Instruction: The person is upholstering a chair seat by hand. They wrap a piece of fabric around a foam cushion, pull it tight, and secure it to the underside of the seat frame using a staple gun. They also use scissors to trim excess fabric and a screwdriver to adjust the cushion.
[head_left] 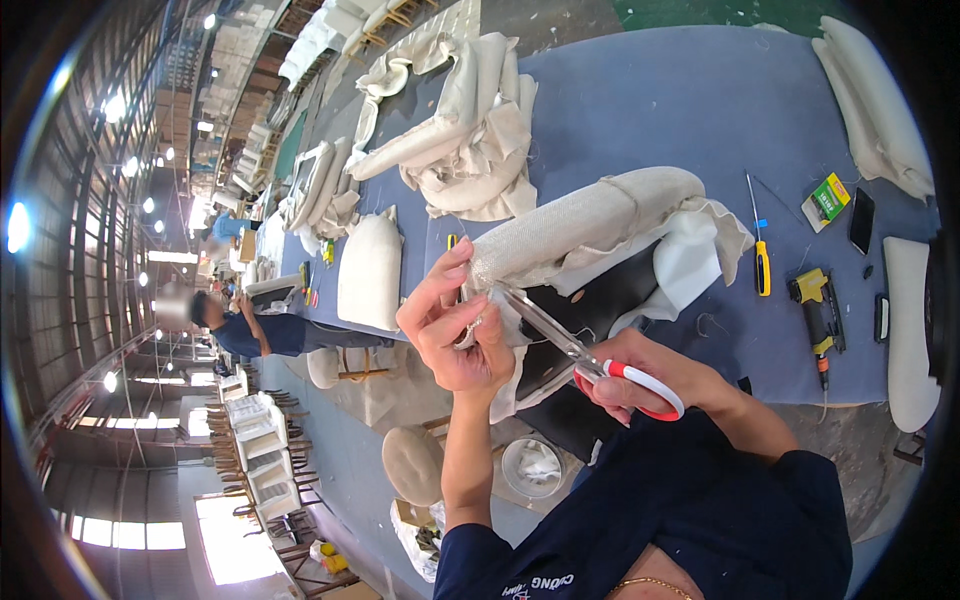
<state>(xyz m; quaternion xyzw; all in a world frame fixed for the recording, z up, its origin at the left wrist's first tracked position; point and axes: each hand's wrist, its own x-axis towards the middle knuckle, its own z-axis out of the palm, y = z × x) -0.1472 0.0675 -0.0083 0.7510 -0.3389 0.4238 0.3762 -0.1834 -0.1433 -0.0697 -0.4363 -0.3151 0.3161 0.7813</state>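
Observation:
My right hand [650, 372] is closed round the red and white handles of a pair of scissors [560, 338]. Their metal blades reach left to the fabric edge beside my left hand [455, 335], whose fingers pinch the beige cloth at the end of a curved upholstered cushion [590, 215]. Loose beige fabric ruffles along the cushion's inner edge, with white padding [685, 265] and a black backing [610, 290] showing below it. Whether the blades are apart at their tips is hard to make out.
The blue-grey worktable [660, 110] bears stacked beige cushions [465, 130] at the far left. To the right lie a yellow screwdriver [763, 265], a staple gun [818, 310], a small green-yellow box [826, 202] and a black phone [861, 220]. A white bucket [532, 468] stands below; another person [260, 325] stands at left.

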